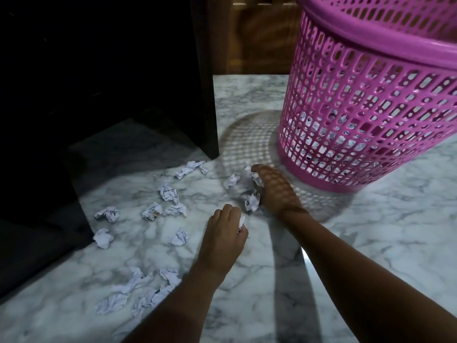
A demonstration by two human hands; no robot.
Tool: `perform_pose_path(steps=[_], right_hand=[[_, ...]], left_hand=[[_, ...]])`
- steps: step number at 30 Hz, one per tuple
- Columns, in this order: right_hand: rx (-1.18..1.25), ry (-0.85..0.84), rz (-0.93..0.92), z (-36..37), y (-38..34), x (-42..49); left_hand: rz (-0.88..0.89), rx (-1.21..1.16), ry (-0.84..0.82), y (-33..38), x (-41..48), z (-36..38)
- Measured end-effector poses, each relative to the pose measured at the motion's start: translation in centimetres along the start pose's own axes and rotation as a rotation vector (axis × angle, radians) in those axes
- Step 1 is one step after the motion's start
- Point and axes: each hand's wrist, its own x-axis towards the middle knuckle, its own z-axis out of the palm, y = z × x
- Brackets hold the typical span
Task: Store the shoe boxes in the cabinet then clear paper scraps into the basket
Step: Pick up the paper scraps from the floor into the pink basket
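A tall pink plastic basket [371, 100] with a lattice wall stands on the marble floor at the right; white paper shows through its lower holes. Several crumpled white paper scraps [168, 193] lie scattered on the floor to its left. My right hand [274, 191] rests low beside the basket's base, fingers closed on paper scraps [254, 178], with another scrap [252, 201] under the thumb side. My left hand [226, 235] hovers just behind it, curled around a small white scrap [241, 222]. No shoe boxes are in sight.
A dark cabinet [123, 82] fills the upper left, its corner post meeting the floor near the scraps. A brown wooden panel [257, 33] stands behind the basket. The white-grey marble floor [371, 243] stretches to the right and front.
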Motion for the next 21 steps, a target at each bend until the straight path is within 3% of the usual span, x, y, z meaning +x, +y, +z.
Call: perform_pose_path(steps=[4, 6, 15, 21], right_hand=[[0.194, 0.181, 0.072, -1.6, -1.4, 0.6], [0.218, 0.19, 0.075, -2.0, -2.1, 1.0], [0.014, -0.207, 0.082, 0.1, -6.4, 3.2], [-0.082, -0.293, 0.057, 0.3, -7.0, 3.6]], left_hand=[[-0.083, -0.096, -0.104, 0.1, 0.6, -1.2], [-0.155, -0.118, -0.191, 0.2, 0.8, -1.8], [-0.24, -0.124, -0.166, -1.0, -0.8, -3.4], [-0.261, -0.085, -0.064, -0.8, -1.0, -4.4]])
